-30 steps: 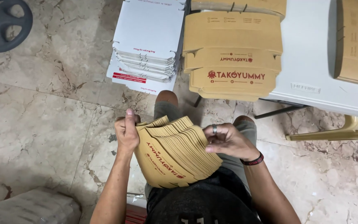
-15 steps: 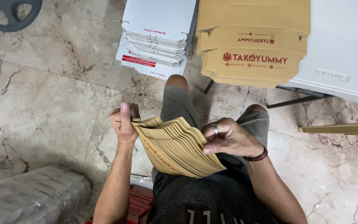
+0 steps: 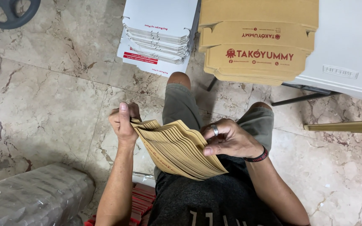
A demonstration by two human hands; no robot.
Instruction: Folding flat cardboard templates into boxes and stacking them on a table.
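Observation:
A thick fanned stack of flat brown cardboard sleeves [image 3: 177, 148] rests over my lap. My left hand [image 3: 123, 121] pinches the stack's upper left corner, thumb pointing up. At the stack's right edge, my right hand [image 3: 227, 138], with a ring and a dark wristband, presses its fingers against the sheets. Both knees in grey shorts show above the stack.
A pile of flat white boxes [image 3: 160, 35] lies on the marble floor ahead. A pile of flat brown boxes [image 3: 256, 46] sits beside it, next to a white folding table [image 3: 348, 62]. A plastic-wrapped bundle [image 3: 30, 196] lies at lower left, a dark wheel [image 3: 9, 12] at top left.
The view has tilted down and shifted, so the box piles sit higher in frame. Both hands keep hold of the fanned stack, which has lowered slightly toward my lap.

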